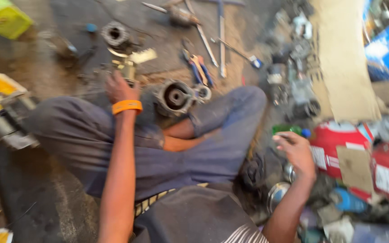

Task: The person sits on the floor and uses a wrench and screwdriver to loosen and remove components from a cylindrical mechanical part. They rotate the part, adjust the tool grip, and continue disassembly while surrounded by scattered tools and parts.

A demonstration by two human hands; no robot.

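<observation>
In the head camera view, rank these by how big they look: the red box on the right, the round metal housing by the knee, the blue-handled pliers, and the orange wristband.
1. red box, clearly largest
2. round metal housing
3. blue-handled pliers, close to the housing in extent and farther away, so unsure
4. orange wristband, smallest

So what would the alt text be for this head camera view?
A person sits cross-legged on a workshop floor, left hand gripping a small metal part, right hand reaching toward clutter beside red boxes. A round metal housing and pliers lie ahead.
</observation>
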